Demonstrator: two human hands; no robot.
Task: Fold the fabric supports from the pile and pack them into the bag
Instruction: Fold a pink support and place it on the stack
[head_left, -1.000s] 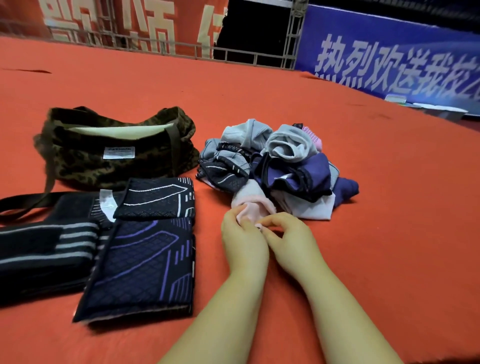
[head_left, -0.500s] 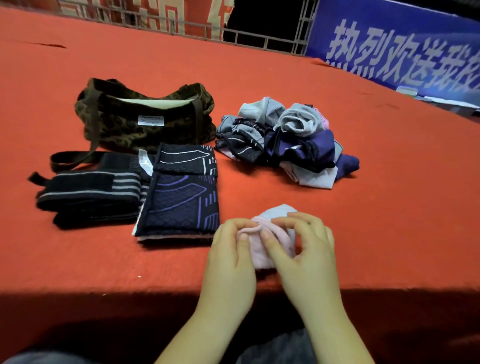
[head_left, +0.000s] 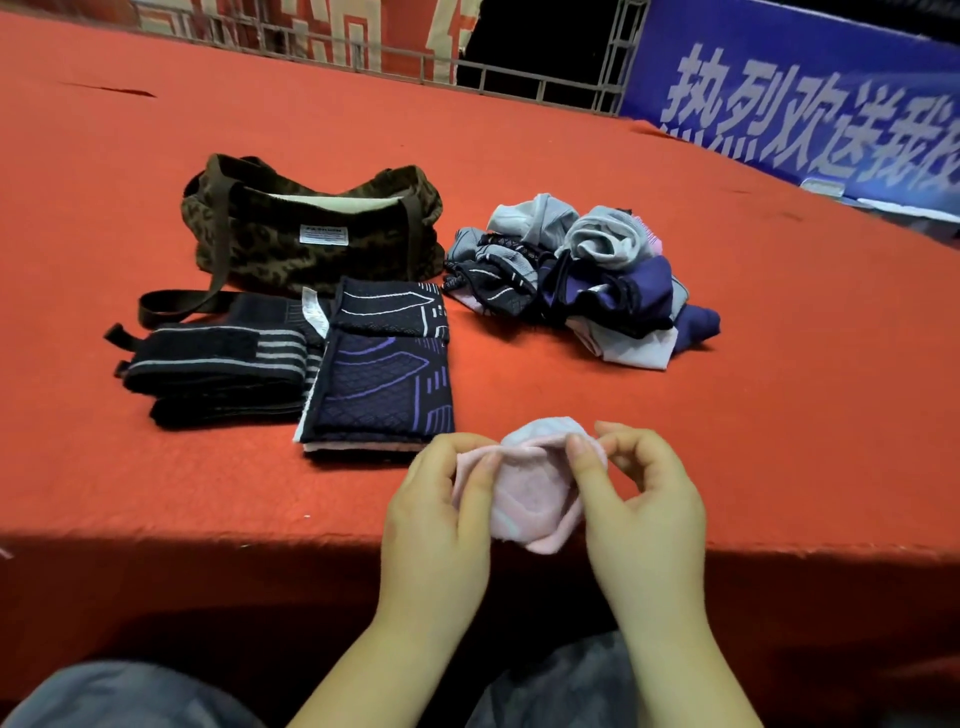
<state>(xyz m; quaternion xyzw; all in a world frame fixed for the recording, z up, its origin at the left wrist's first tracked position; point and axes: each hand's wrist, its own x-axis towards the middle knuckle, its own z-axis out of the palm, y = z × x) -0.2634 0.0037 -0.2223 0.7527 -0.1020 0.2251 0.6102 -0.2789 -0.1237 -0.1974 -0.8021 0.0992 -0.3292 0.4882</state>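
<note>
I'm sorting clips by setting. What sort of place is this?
Probably an event stage or hall: broad red carpeted platform, big blue banner with white characters, and metal truss framing behind it.

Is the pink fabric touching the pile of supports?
Apart. The head view shows bare red cloth between the pink fabric, held in both hands, and the pile.

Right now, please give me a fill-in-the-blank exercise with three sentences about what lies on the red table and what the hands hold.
1. Both hands, left hand and right hand, hold a small support of ____ colour.
2. The bag has a ____ label on its front.
3. The unfolded pile lies to the ____ of the bag.

Missing words: pink; white; right
</note>
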